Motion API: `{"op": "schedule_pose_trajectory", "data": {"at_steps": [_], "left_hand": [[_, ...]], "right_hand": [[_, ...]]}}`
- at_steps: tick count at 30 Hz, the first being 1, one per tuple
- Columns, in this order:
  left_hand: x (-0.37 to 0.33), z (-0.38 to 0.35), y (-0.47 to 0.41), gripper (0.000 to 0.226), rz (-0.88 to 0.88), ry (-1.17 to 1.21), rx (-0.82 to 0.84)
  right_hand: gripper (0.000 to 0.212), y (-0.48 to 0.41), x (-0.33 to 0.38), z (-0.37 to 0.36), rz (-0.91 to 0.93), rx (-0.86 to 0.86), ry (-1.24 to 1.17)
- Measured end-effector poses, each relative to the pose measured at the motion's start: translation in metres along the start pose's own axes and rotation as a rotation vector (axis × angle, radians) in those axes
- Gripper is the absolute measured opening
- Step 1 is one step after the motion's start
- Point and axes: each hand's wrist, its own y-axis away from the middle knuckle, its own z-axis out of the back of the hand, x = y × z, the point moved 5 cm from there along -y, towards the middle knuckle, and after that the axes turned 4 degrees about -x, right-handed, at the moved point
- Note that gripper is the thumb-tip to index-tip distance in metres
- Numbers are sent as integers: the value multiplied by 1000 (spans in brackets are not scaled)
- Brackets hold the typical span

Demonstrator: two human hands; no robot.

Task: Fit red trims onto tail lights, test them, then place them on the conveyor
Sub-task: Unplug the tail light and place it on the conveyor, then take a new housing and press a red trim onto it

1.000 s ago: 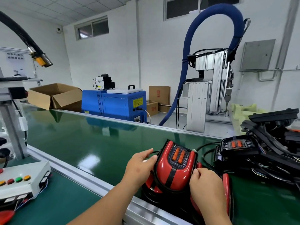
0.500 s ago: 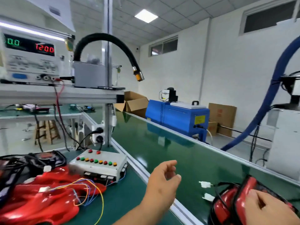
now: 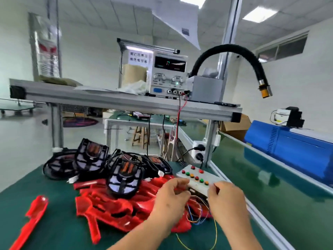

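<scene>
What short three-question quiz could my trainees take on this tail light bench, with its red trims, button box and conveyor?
1. True or false: the pile of red plastic trims lies on the glossy green conveyor belt.
2. Which is nearest the left hand and the right hand? A the blue metal machine; B the white push-button box; C the grey power supply.
3. Fill in: the lone red plastic trim piece lies to the pile's ____.
Key: 1 false, it lies on the green bench mat; 2 B; 3 left.
</scene>
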Motion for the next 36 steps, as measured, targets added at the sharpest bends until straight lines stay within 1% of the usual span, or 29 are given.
{"op": "schedule_pose_trajectory", "data": {"at_steps": [2, 5, 8, 10, 12, 14, 16, 19, 21, 22, 25, 26, 30, 36], "left_hand": [[10, 30, -9, 31, 27, -24, -80], [26, 79, -27, 29, 33, -67, -232], [37, 130, -40, 30, 2, -142, -405], [50, 171, -44, 35, 46, -174, -534], [62, 194, -43, 41, 111, -226, -611], [73, 205, -43, 43, 149, -264, -597], [79, 204, -45, 44, 147, -314, -540], [83, 198, -51, 41, 142, -435, -464], [83, 197, -53, 38, 136, -488, -448], [83, 197, -53, 37, 129, -508, -452], [78, 197, -54, 37, 119, -554, -496], [78, 198, -55, 36, 131, -555, -520], [76, 199, -55, 31, 164, -526, -557], [68, 196, -49, 34, 103, -471, -597]], "right_hand": [[44, -2, 35, -26, 69, 48, -59], [41, 0, 82, -63, 164, 123, -58], [36, 2, 114, -93, 190, 213, -69], [35, 7, 134, -118, 197, 280, -86], [33, 10, 144, -136, 168, 344, -86], [32, 13, 150, -153, 114, 375, -63], [31, 16, 152, -166, 75, 399, -39], [14, 21, 153, -178, 60, 408, -18], [16, 22, 152, -182, 51, 389, -28], [16, 22, 150, -183, 45, 376, -45], [33, 22, 144, -187, 30, 344, -74], [35, 21, 143, -188, 34, 338, -80], [35, 19, 142, -187, 65, 299, -100], [35, 16, 142, -180, 64, 263, -106]]}}
